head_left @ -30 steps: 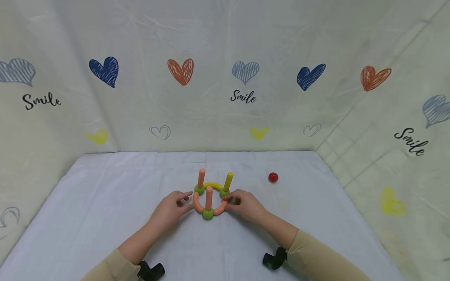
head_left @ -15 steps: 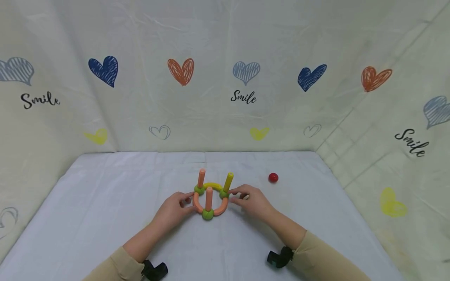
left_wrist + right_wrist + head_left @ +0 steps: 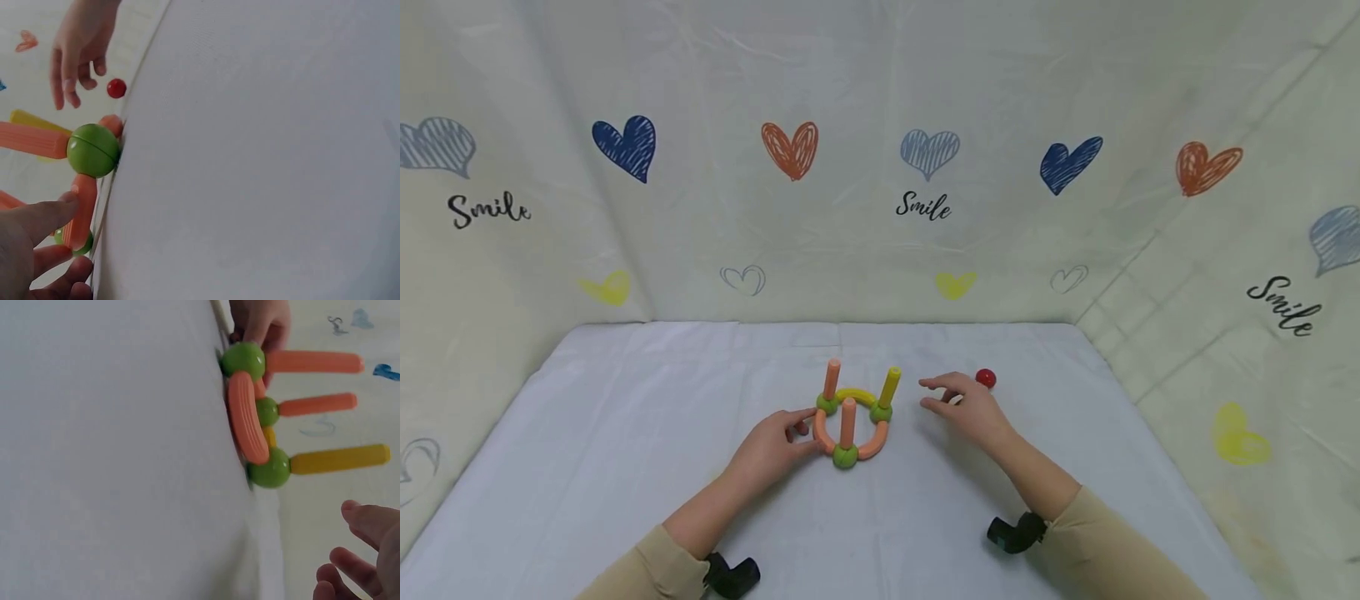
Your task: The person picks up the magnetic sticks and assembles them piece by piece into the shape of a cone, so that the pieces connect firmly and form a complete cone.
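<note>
A ring-shaped toy of curved rods and green balls stands on the table. My left hand [image 3: 775, 442] pinches its left orange curved rod [image 3: 81, 212] between thumb and index finger. Orange upright rods rise from the front green ball [image 3: 845, 457] and the back left one [image 3: 827, 405]. A yellow upright rod [image 3: 890, 386] rises from the right green ball [image 3: 270, 467]. A yellow curved rod [image 3: 853, 394] forms the back, another orange curved rod [image 3: 245, 415] the front right. My right hand [image 3: 970, 410] hovers right of the toy, holding nothing, its fingers loosely bent near a red ball [image 3: 987, 378].
A white cloth covers the table [image 3: 625, 467]. Behind it hangs a pale curtain [image 3: 850, 75] printed with hearts and "Smile". A black wrist camera [image 3: 1017, 533] sits at the right sleeve, and another camera [image 3: 732, 577] at the left.
My right hand has left the toy's right side and moved right and back toward the red ball. My left hand stays at the toy's left side.
</note>
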### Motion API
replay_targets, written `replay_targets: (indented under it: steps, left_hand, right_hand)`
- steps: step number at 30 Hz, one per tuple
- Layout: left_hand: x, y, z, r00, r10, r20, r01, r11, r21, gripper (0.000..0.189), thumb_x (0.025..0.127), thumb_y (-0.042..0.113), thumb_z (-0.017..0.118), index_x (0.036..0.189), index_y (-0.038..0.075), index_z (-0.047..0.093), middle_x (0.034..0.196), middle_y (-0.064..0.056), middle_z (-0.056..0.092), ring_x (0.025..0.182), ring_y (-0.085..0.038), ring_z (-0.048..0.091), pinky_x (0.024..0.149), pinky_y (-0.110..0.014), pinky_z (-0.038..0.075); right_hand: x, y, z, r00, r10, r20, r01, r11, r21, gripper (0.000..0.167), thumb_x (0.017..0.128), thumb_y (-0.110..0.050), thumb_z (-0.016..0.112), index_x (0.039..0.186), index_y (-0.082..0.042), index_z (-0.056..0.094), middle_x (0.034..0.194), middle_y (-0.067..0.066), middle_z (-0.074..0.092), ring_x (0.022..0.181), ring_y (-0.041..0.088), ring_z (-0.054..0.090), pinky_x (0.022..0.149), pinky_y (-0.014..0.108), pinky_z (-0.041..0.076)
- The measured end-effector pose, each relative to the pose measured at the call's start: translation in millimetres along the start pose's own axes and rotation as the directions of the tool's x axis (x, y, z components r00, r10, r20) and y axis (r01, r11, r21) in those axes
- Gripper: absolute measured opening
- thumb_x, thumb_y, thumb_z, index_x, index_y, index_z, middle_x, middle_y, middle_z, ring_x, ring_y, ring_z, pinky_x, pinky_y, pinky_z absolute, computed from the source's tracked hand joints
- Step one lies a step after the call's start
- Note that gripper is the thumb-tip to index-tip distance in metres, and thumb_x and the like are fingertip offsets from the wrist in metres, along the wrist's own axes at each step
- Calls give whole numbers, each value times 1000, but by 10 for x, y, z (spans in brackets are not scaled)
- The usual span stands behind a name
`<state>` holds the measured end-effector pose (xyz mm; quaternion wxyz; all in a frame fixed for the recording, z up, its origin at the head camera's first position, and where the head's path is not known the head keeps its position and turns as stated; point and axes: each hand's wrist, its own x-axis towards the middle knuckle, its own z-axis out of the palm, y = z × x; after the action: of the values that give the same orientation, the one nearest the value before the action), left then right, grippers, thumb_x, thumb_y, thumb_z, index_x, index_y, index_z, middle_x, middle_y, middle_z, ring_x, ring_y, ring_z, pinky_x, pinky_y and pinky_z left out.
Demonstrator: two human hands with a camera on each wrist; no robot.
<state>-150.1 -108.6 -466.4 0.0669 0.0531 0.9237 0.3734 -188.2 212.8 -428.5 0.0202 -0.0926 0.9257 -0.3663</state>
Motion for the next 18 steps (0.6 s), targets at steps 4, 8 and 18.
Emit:
replay_targets:
  steps: [4,8,18]
  left_hand:
    - [9,-8,8,1000,-13,3,13,1000,-4,64,78,45,83,133,18,65,89,4,58,79,-15,49,65,-30,42]
    - [18,-4,16,1000,-18,12,18,1000,-14,63,78,41,84,133,17,64,89,5,57,80,-15,49,66,-31,41]
    - [6,3,-10,1000,-23,18,24,999,-36,62,78,39,85,132,17,63,89,3,57,79,-16,48,66,-32,40]
  right_hand:
    - [36,188,-225,997,-17,-78,14,999,-35,42,89,-29,76,128,-14,69,116,7,65,90,20,57,70,32,47]
    - [79,408,-447,994,1,-107,-10,996,-92,48,90,-32,75,133,-13,64,118,10,63,95,25,56,74,36,46]
    - [233,826,-702,995,91,43,-79,974,-211,62,89,-38,75,143,-18,55,142,13,51,114,33,51,83,45,47]
